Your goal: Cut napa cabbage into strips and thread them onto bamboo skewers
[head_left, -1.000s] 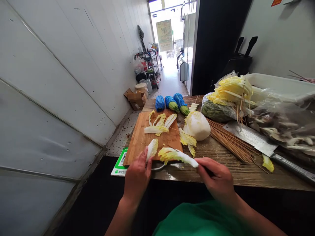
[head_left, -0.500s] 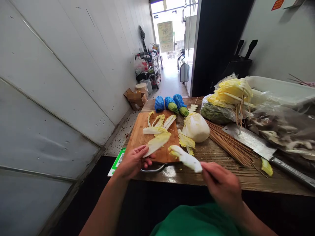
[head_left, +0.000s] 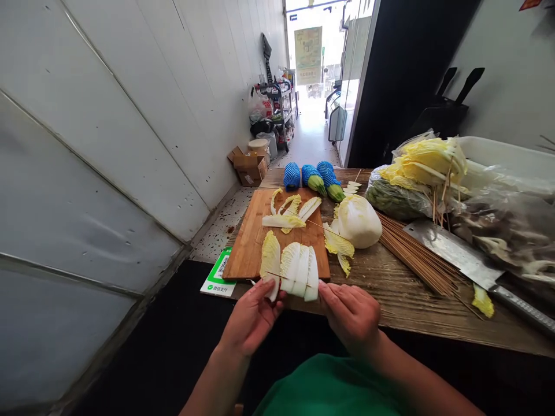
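My left hand [head_left: 260,309] pinches the lower end of a napa cabbage leaf strip [head_left: 270,257] between thumb and fingers. A thin skewer [head_left: 272,274] passes across that strip. My right hand [head_left: 350,312] is closed round the skewer's other end, beside several cabbage strips [head_left: 299,268] threaded side by side on it. Both hands are near the table's front edge, just in front of the wooden cutting board [head_left: 243,260]. More cut cabbage pieces [head_left: 284,221] lie on the board, with another skewer across them.
Right of the board sit a cabbage head [head_left: 359,222], a pile of skewers [head_left: 416,260] and a cleaver [head_left: 459,254]. Blue-netted green vegetables [head_left: 315,180] lie behind the board. Skewered cabbage [head_left: 427,162] rests on bagged greens; a bag of mushrooms [head_left: 511,231] is at far right.
My hands have come together, and the left hand's strip is now on the skewer. The threaded strips have turned to show their broad faces. The whole view has shifted slightly.
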Tool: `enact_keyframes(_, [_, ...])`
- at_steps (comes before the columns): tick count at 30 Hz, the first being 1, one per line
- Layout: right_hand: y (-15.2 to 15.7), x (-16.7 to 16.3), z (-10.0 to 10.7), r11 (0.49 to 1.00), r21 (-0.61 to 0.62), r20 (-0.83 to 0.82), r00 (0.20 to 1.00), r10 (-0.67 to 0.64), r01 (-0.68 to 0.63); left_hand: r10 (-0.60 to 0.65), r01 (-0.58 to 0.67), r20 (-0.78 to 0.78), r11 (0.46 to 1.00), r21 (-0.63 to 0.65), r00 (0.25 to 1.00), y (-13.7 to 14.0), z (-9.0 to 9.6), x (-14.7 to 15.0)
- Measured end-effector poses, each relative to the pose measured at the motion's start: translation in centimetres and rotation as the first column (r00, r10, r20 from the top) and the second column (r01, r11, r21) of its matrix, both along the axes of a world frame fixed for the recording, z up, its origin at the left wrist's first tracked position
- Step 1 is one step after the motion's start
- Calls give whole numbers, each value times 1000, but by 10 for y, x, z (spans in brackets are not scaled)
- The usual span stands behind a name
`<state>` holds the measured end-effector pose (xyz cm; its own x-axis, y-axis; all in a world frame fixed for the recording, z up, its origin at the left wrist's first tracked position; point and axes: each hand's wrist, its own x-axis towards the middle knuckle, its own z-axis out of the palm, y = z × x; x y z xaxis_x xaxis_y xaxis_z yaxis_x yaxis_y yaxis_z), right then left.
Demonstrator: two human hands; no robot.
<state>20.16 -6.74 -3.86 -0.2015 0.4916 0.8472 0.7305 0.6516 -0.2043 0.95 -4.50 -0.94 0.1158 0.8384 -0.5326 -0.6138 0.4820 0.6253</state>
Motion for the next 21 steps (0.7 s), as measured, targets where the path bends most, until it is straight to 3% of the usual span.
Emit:
enact_keyframes(2, [3, 0, 5, 991, -126, -122, 992, 26, -42, -7, 7, 10, 1000, 8, 1000, -4, 7, 3])
enact_keyframes(4, [5, 4, 16, 945, -300, -315, 949, 29, -128, 6, -7, 6, 1000, 10, 1000, -8, 14, 4])
enact_keyframes(6, [7, 11, 30, 850, -464, -516, 856, -30, -250, 29, -29, -1, 1000, 0, 1000, -11, 19, 4])
enact_keyframes(8, [9, 19, 43, 718, -554, -689, 716, -110, -422, 59, -59, -1, 998, -6, 998, -13, 22, 3])
enact_keyframes(11, [13, 28, 53, 527, -493, -863, 465, -198, -692, 120, -120, 6, 993, 22, 993, -13, 25, -1])
enact_keyframes(13, [16, 30, 52, 457, -420, -907, 347, -238, -785, 158, -158, 15, 986, 44, 987, -12, 27, -5])
enact_keyframes(18, [21, 30, 39, 326, -341, -919, 239, -313, -882, 248, -245, -14, 963, 109, 969, -10, 34, -10])
enact_keyframes(21, [23, 30, 31, 283, -311, -913, 203, -354, -907, 243, -238, -53, 967, 87, 968, -11, 35, -8])
